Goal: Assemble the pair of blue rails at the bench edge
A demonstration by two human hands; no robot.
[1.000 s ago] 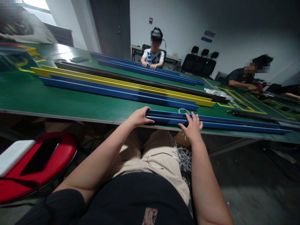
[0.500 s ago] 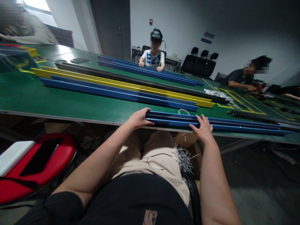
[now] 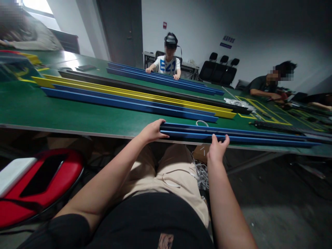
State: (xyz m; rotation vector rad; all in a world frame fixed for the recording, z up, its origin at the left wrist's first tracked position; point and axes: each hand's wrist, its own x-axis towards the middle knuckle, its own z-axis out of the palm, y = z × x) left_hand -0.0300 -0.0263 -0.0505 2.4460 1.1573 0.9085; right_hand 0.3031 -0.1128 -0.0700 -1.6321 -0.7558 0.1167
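A long blue channel rail [image 3: 192,135] with a dark groove lies along the table's near edge. My left hand [image 3: 153,132] is closed around the rail's left end, fingers at the far wall and thumb at the near wall. By the near wall, further right, is my right hand [image 3: 217,148], its thumb and a finger spread apart and up against the rail. Its other fingers look curled. Just behind the rail, a thin white ring [image 3: 202,123] shows in part.
Beyond lie another blue rail [image 3: 124,104], a yellow rail [image 3: 145,97] and a black rail [image 3: 116,84] on the green table [image 3: 23,107]. A co-worker [image 3: 166,64] across touches more blue rails [image 3: 155,77]. A red stool [image 3: 62,169] stands at left.
My right hand has drawn back from over the rail to its near side, moving slightly left. My left hand stays at the rail's left end. The co-worker's hand has shifted left.
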